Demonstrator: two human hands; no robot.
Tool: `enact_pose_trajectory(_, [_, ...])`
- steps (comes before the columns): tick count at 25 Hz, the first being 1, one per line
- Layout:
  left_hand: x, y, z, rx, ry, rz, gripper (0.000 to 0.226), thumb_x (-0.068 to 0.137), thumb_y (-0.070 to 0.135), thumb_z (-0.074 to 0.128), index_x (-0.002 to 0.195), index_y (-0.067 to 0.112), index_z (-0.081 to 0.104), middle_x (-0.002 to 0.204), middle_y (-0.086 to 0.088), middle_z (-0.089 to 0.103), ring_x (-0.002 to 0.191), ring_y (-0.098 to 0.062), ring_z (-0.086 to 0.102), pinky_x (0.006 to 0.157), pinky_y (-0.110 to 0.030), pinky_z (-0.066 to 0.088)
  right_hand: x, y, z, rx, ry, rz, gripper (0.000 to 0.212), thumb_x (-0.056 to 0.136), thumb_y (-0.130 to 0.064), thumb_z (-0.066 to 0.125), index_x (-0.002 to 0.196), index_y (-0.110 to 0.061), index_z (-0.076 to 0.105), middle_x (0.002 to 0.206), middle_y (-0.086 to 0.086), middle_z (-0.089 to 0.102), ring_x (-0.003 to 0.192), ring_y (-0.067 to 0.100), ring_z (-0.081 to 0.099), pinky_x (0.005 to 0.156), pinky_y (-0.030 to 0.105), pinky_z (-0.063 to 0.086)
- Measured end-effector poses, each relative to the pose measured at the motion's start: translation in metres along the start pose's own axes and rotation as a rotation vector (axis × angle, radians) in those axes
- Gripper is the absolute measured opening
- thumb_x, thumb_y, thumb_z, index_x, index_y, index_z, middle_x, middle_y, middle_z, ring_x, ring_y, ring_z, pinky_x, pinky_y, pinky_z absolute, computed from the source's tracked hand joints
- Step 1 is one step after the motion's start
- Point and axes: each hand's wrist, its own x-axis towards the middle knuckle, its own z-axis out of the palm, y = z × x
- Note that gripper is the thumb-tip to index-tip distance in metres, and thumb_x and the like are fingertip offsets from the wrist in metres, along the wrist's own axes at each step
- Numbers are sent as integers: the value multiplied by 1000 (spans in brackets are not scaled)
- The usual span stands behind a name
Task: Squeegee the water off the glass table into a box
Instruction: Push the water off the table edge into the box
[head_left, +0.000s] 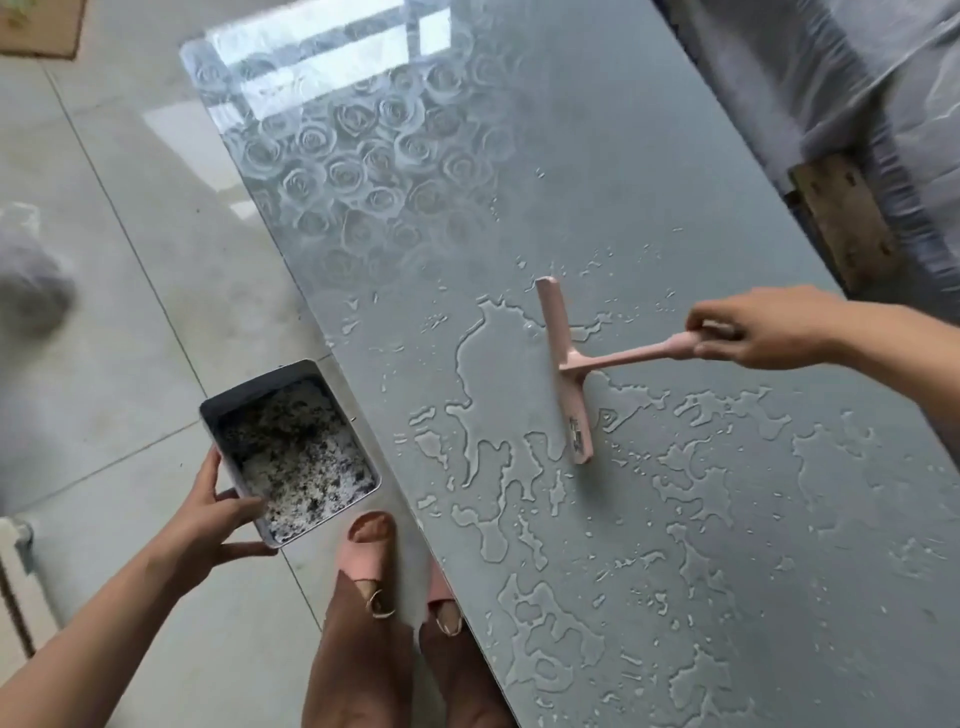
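Water (483, 364) pooled on the glass counter (623, 130); squeegee (566, 369) blade down in it, box (244, 389) waiting at the edge.

Right hand (763, 327) grasps the handle end, fingers curled round it. The blade lies across the largest puddle, broadside to the box, likely so a pull drives water that way. Left hand (218, 514) grips the box's near corner, thumb over the rim, holding it just beside the counter edge to catch run-off; whether they touch is unclear. The box holds speckled white-and-dark grit (301, 457). More puddles spread toward the viewer, outside the blade's path. Pink slippers (363, 561) stand on the tiled floor (130, 312) close by the box, so a spill could land there.
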Motion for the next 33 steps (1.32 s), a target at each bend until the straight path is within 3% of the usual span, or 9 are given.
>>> enact_pose_trajectory(4, [19,-19,12,19,49,-40,94,87,-17,44,144,53,16,129,-17,54,107,-34,55,62,-50,57,11,1,7,3,47,-48,36,82,-71,37,99,-44,53,76,-12,54,73,17,50,60,28,35])
enact_pose_trajectory(9, [41,-15,31,38,48,-61,97,86,-17,44,146,51,11,133,-13,50,110,-32,53,55,-48,58,28,-28,38,43,130,-169,28,90,-56,46,108,-38,57,96,-4,68,84,25,62,64,31,43])
enact_pose_trajectory(12, [47,-20,30,28,34,-61,98,85,-17,44,145,54,12,135,-8,47,108,-29,55,54,-47,59,32,-34,52,89,179,-187,26,90,-50,51,110,-36,60,100,-5,70,87,27,63,62,31,39])
enact_pose_trajectory(15, [47,-29,27,37,1,-47,100,86,-16,44,143,58,10,132,-1,44,96,-17,58,56,-46,59,23,-22,57,124,193,-161,26,88,-52,53,108,-39,61,94,-4,71,83,28,64,60,30,37])
enact_pose_trajectory(19, [42,-34,26,2,-22,-37,100,87,-15,46,143,60,9,137,2,41,101,-17,59,58,-45,60,19,-25,57,167,121,-139,29,85,-52,53,109,-38,64,91,-2,70,84,28,64,62,31,40])
enact_pose_trajectory(23, [42,-34,24,-25,-33,-32,102,85,-16,45,142,61,9,132,1,43,100,-16,59,57,-43,60,37,-75,67,198,159,-241,30,87,-53,52,110,-37,63,99,-4,71,91,28,64,65,32,44])
enact_pose_trajectory(26, [43,-31,25,-30,-38,-30,101,85,-17,45,144,58,9,128,2,43,94,-12,58,54,-40,59,35,-77,60,191,219,-295,38,83,-60,45,107,-38,64,95,-8,71,83,27,65,60,31,43])
enact_pose_trajectory(30, [42,-31,25,-50,-56,-38,103,84,-18,46,144,58,8,129,2,43,102,-22,58,56,-43,60,24,-66,54,164,212,-254,49,76,-69,32,104,-43,62,92,-12,70,81,24,64,59,29,37])
enact_pose_trajectory(33, [41,-30,24,-53,-72,-43,105,84,-17,47,142,60,8,133,3,40,113,-28,54,60,-44,60,36,-97,57,174,192,-266,38,84,-62,41,106,-39,62,95,-9,70,87,25,63,60,29,35])
